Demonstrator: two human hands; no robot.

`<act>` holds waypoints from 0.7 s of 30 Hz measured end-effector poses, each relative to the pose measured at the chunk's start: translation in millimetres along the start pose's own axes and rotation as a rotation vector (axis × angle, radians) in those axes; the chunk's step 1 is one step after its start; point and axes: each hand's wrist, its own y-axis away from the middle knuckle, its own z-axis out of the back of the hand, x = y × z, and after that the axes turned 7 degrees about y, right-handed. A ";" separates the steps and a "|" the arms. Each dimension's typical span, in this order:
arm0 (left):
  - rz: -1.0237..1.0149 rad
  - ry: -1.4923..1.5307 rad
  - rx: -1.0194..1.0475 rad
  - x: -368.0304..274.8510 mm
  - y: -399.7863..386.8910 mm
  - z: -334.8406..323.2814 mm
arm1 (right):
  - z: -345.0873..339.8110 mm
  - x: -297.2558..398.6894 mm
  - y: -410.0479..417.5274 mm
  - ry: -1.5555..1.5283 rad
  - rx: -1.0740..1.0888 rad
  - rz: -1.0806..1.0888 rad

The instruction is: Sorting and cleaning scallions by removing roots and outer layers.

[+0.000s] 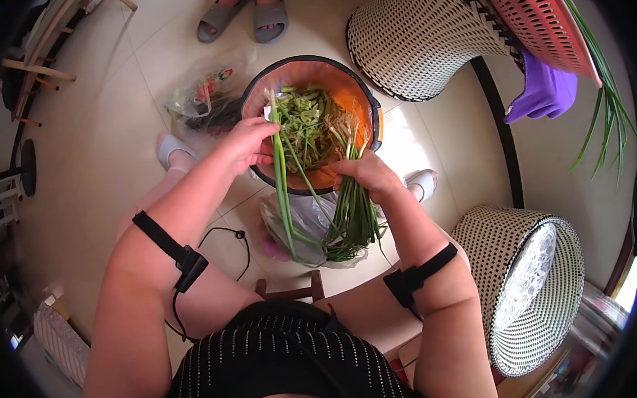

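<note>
My left hand (252,144) pinches a green onion (281,170) near its pale root end, over the left side of an orange bin with a black rim (315,60). The leaves hang down past the near rim. At the bin's right side, my right hand (367,174) is closed around a bunch of green onions (353,211), roots pointing away from me and leaves towards me. Green trimmings (303,128) lie inside the bin. A clear plastic bag (303,241) rests on the floor under the hanging leaves, partly hidden.
Another plastic bag (199,95) lies left of the bin. Beyond stand a person's feet in grey slides (271,21). Woven chairs (429,42) (472,261) are at the right, with a red perforated basket (548,38) holding long green leaves at upper right. A cable (248,255) crosses the floor.
</note>
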 end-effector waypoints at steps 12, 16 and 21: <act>0.090 -0.233 0.190 11.8 7.8 -44.0 | -26.3 -4.3 -1.7 0.209 -0.196 0.256; 0.063 -0.030 0.167 4.3 0.0 -36.1 | -19.5 -12.1 -9.2 0.129 -0.152 0.189; 0.011 0.197 -0.009 -1.6 -9.9 -24.8 | -17.7 -1.9 6.5 0.196 -0.039 0.155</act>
